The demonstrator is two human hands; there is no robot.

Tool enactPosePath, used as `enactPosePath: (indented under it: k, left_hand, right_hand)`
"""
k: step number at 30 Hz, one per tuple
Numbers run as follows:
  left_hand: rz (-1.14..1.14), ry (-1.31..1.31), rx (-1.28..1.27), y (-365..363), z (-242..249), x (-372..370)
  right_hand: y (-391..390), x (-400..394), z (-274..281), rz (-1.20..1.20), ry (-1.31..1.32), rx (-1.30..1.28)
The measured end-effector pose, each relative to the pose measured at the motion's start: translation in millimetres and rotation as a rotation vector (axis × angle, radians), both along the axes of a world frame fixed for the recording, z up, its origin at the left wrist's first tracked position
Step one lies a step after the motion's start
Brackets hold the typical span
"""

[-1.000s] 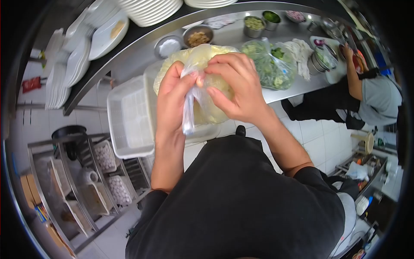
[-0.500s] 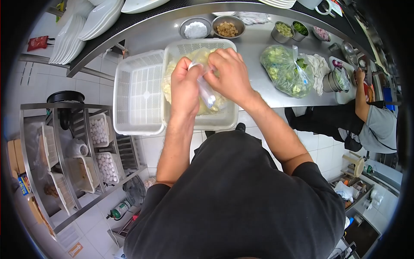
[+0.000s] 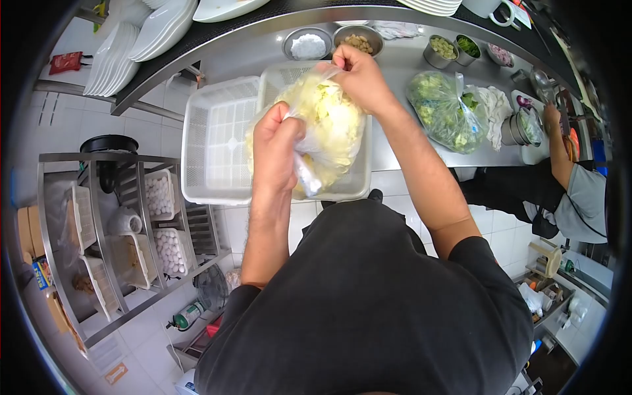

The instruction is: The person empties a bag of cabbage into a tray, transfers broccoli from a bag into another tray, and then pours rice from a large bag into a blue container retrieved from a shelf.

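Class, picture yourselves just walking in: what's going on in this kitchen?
Someone in a dark top holds a clear plastic bag of pale, leafy-looking pieces. The left hand grips gathered plastic; the right hand grips the film near the far end. The bag is over a white basket. A bag of green vegetables rests on the steel counter.

Clear plastic bag of pale yellow pieces (image 3: pixel 337 122) hides much of the white perforated plastic basket (image 3: pixel 365 185) behind; exact contents unclear through film. Left hand (image 3: pixel 276 145): fingertips curled out of sight. White ceramic mug (image 3: pixel 482 6), stacked white plates (image 3: pixel 429 6) cut off by top edge.
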State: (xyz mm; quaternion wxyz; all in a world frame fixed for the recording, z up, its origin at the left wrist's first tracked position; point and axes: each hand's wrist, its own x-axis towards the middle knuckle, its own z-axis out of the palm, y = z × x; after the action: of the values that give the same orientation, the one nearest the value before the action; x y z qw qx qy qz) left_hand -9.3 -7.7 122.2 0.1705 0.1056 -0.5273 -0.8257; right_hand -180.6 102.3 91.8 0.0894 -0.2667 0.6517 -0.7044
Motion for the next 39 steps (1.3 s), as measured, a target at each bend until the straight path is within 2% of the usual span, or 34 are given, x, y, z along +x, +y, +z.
enactPosePath:
  k: [1, 4, 7, 13, 16, 22, 25, 26, 29, 32, 35, 39]
  left_hand:
    - [0.001, -0.010, 0.020, -3, -1, 2]
    - [0.019, 0.041, 0.038, -11, -2, 9]
    - [0.072, 0.080, 0.033, -19, -1, 16]
    - [0.135, 0.200, 0.018, -36, 3, 32]
    - [0.121, 0.266, 0.050, -42, 6, 43]
    - [0.135, 0.303, 0.054, -47, 15, 59]
    - [0.043, 0.341, 0.123, -45, 23, 55]
    - [-0.006, 0.364, 0.174, -44, 28, 52]
    - [0.014, 0.227, 0.269, -31, 55, 37]
    - [-0.023, 0.088, 0.099, -21, 63, 8]
    - [-0.096, -0.054, -0.023, -22, 51, -34]
    - [-0.259, -0.329, -0.222, -12, 7, -105]
  right_hand:
    - [-3, -2, -5, 0.048, -0.133, -0.104]
    - [-10, -9, -27, 0.091, -0.310, -0.169]
    - [-22, -12, -41, 0.032, -0.562, -0.316]
    - [-36, -36, -80, -0.005, -0.755, -0.277]
    - [-41, -40, -96, -0.098, -0.845, -0.320]
    - [-32, -34, -133, 0.014, -1.104, -0.234]
    - [-28, -8, -139, -0.007, -1.029, -0.134]
    - [-26, -6, -150, 0.096, -1.109, -0.118]
    - [-21, 21, -164, 0.375, -1.266, -0.270]
    - [-5, 56, -136, 0.466, -1.367, -0.359]
    - [-1, 72, -171, 0.604, -1.417, -0.441]
    - [11, 91, -172, 0.455, -1.541, -0.367]
